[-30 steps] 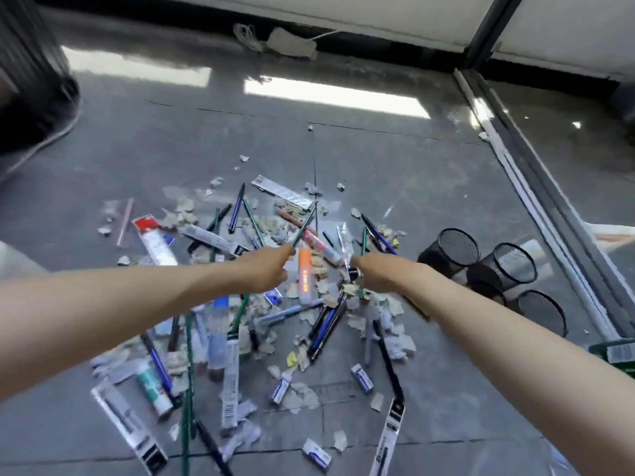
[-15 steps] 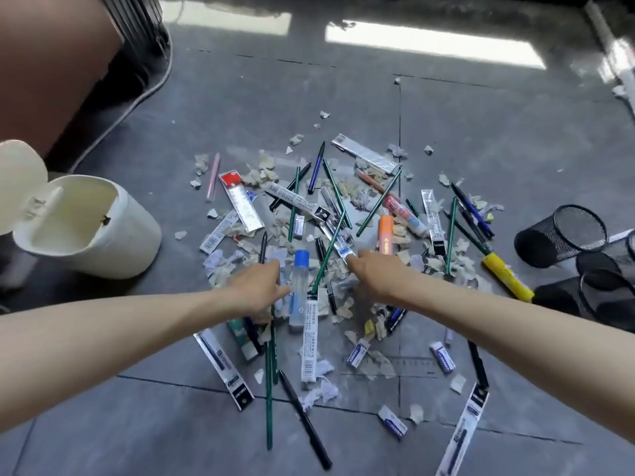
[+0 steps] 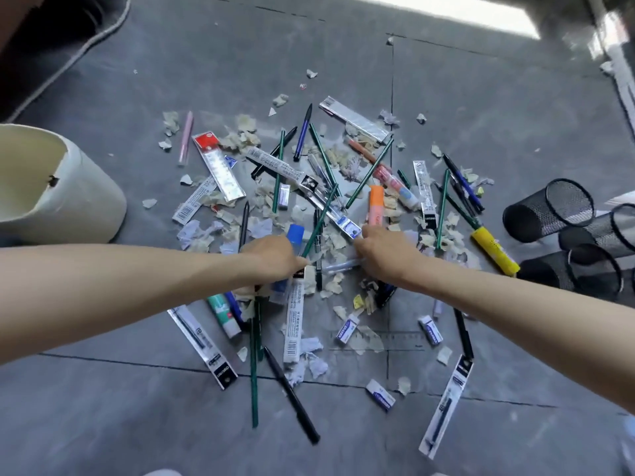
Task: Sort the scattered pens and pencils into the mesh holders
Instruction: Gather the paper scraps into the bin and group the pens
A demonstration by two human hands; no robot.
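Note:
Pens, pencils, packaged refills, erasers and paper scraps lie scattered on the grey floor. My left hand is over the middle of the pile and grips the lower end of a green pencil that slants up to the right. My right hand is beside it with curled fingers; its fingertips meet the end of a clear packaged pen, and the grip itself is hidden. A clear pen lies between the two hands. Three black mesh holders lie on their sides at the right edge.
A cream plastic bin stands at the left. An orange highlighter, a yellow marker, a glue stick and several small erasers lie mixed in the pile. A transparent ruler rests on the floor below the hands.
The view has tilted down and closer to the pile, so the bin came into sight. Both hands have dropped lower onto the middle of the pile, and the left still holds the green pencil.

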